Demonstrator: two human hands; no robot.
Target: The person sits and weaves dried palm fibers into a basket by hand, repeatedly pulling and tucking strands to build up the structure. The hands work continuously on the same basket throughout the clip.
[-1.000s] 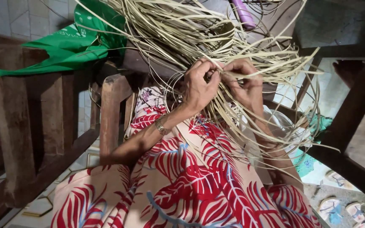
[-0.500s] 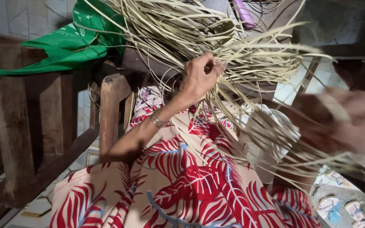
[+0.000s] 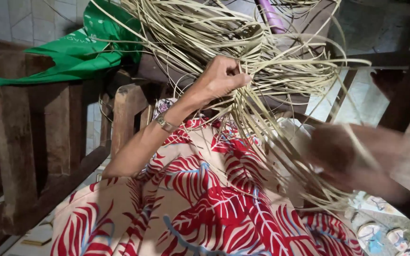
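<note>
left hand (image 3: 221, 78): pinched shut on pale straw strands (image 3: 205, 33) | right hand (image 3: 352, 159): blurred below the strands, grip unclear | green bag (image 3: 79, 52): left of strands

My arms are bare, with no sleeves. A slim metal wristwatch (image 3: 166, 124) circles my left wrist. Over my lap lies my garment (image 3: 205, 208), pale cream printed with large red leaves and thin blue lines.

Green plastic bag (image 3: 79, 52) draped over wooden frame (image 3: 13, 132) — sandals (image 3: 395, 234) below
</note>
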